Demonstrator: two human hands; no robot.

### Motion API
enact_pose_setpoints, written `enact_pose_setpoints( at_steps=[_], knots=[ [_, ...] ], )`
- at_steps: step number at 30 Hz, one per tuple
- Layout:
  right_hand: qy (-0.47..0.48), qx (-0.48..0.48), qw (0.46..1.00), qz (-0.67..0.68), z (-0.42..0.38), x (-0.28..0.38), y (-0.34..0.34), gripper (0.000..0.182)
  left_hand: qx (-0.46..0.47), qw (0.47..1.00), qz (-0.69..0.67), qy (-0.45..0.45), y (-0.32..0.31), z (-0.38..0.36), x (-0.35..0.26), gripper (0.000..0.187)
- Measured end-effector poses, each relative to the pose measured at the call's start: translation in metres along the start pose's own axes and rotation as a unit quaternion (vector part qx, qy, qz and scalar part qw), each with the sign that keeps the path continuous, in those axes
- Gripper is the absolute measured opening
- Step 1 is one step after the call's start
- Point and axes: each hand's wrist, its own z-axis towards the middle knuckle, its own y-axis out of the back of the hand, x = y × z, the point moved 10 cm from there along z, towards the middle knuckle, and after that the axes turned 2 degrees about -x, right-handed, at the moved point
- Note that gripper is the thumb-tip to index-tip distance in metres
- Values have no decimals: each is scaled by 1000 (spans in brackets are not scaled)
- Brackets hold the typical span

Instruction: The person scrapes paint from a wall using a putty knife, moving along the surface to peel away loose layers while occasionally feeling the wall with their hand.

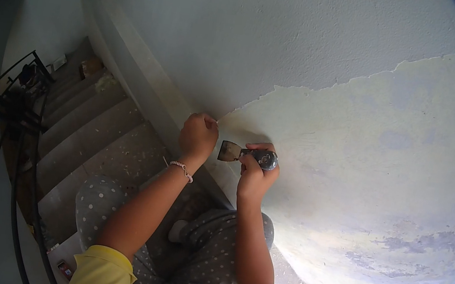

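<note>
We note the right hand (255, 175) closed as a grip around the handle of a scraper (246, 154), fingers wrapped over the dark handle with its rounded metal end pointing right. The scraper blade points left and lies flat against the wall (288, 40), at the boundary where the grey painted coat ends and the bare, pale, stripped surface (385, 181) begins. The blade sits just beside the left hand and does not appear to touch it.

The left hand (198, 136) is raised against the same wall, fingers curled inward and pressed together; the thumb and forefinger seem to pinch at the paint edge (217, 121), though the piece held is too small for us to confirm. A beaded bracelet (182, 168) circles the left wrist.

The stripped area spreads right and downward from the hands, with patches of bluish-grey remaining low on the wall. The painted coat covers the upper part, its edge ragged.

The person sits on a staircase (102, 124) that climbs away to the upper left, knees bent, in grey dotted trousers (97, 199) and yellow sleeves (102, 269). A dark metal railing (2, 128) runs along the left of the stairs. Small objects rest on the upper steps, too distant to identify. Debris lies on the step at the wall's foot, lower right.
</note>
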Motion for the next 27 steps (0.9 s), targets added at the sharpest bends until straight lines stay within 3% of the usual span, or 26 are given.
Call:
enact_pose_setpoints(
  at_steps=[5,12,15,17,21,23,27],
  knots=[
    [31,18,999,-30,-1,10,-3,15,41,996,-50,67,-10,1,16,17],
    [63,18,997,-41,-4,17,-5,19,79,995,18,58,-25,10,46,22],
    [43,19,998,-49,-4,16,-5,17,140,988,42,44,-27,5,45,20],
    [93,51,993,-48,-5,22,-11,20,204,975,86,29,-33,-3,43,22],
    [197,94,971,-93,-6,40,-24,22,195,967,163,4,-6,-12,22,26],
    [259,147,946,-127,-13,49,-43,23,242,945,219,-12,-1,-11,19,26],
    [251,184,936,-162,-16,34,-63,23,223,948,229,7,29,-2,19,26]
  ],
)
